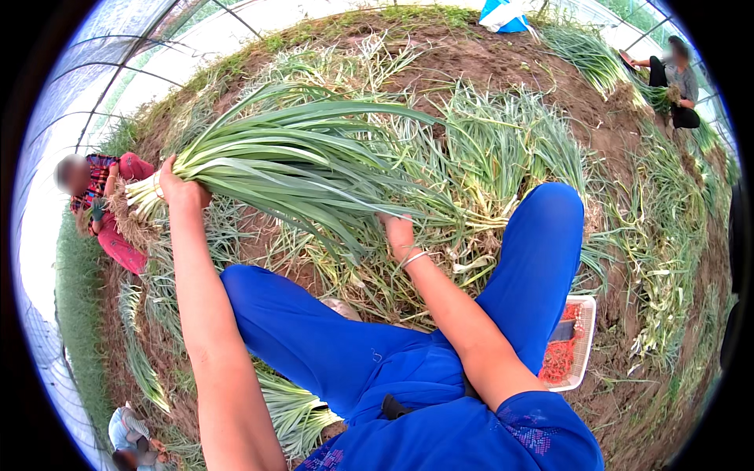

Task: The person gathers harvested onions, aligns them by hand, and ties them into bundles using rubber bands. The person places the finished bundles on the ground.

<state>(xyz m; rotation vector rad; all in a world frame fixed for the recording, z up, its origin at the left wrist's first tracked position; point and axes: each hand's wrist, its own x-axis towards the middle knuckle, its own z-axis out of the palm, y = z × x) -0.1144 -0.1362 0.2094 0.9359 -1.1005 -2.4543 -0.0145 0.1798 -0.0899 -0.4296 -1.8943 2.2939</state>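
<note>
My left hand (184,187) grips a thick bunch of green onions (277,153) around the pale stems. An orange-red band circles the stems beside my fingers. Its brown, fibrous roots (132,218) point left, and the long green leaves fan out to the right. My right hand (397,231), with a bangle at the wrist, is low at the leaf ends over the heap. Leaves cover its fingertips, so whether it grips anything is unclear. Beneath and beyond the bunch, loose green onions (500,147) lie piled on the soil in front of my knees.
A white plastic basket (585,353) with red bands (556,360) sits by my right knee. Another onion bunch (294,406) lies beside my left thigh. Co-workers are at left (115,200), lower left (131,435) and far right (677,82). A blue-and-white bag (504,16) stands at the back.
</note>
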